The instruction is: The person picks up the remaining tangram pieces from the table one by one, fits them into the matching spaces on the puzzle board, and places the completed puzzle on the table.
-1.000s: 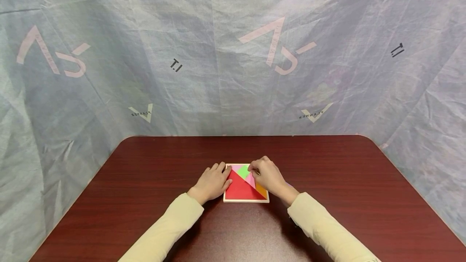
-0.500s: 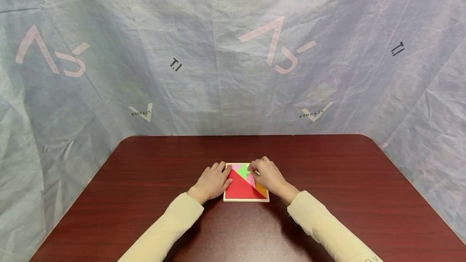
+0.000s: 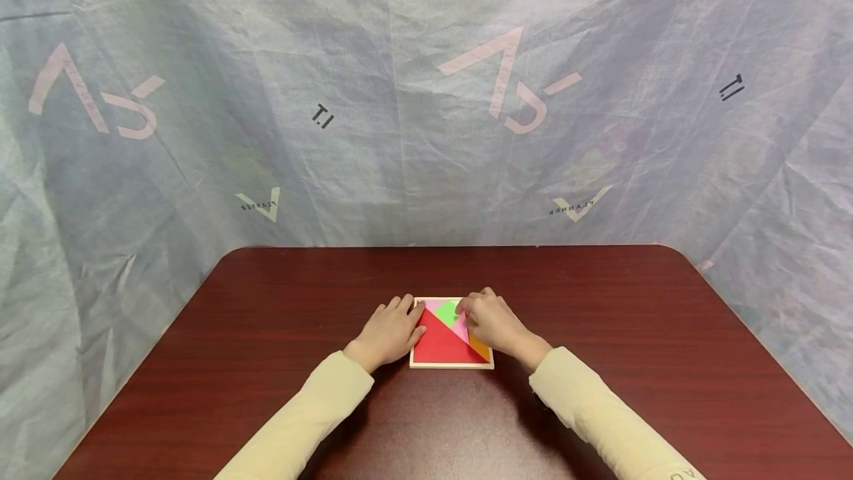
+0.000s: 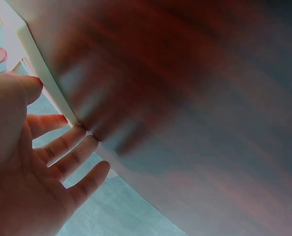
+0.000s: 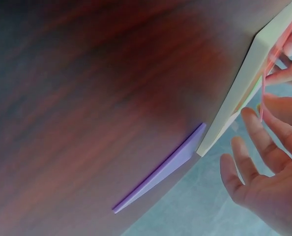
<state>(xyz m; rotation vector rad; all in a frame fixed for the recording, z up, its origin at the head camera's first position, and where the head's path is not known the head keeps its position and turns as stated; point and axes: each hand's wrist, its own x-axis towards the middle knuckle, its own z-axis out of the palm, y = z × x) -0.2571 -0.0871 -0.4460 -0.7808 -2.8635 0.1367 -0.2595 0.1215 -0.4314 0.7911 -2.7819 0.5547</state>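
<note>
A square tangram tray (image 3: 451, 366) with a pale rim lies on the table. A large red triangle (image 3: 436, 343) fills its near left half, with a green piece (image 3: 445, 312), an orange piece (image 3: 478, 347) and pink pieces along the far right half. My left hand (image 3: 388, 333) rests at the tray's left side, fingers extended over the rim (image 4: 47, 78). Over the right side, my right hand (image 3: 494, 323) pinches a pink tangram piece (image 5: 263, 93) between thumb and index finger. Seen edge-on in the right wrist view, that piece stands tilted up from the tray.
A purple tangram piece (image 5: 160, 169) lies flat on the table just right of the tray, hidden behind my right hand in the head view. The dark red wooden table (image 3: 266, 295) is backed by a grey cloth curtain (image 3: 400, 95).
The pink piece under my right hand has shifted slightly, its lower edge now closer to the red triangle's slanted edge. My right hand has moved very little; the left stays in place.
</note>
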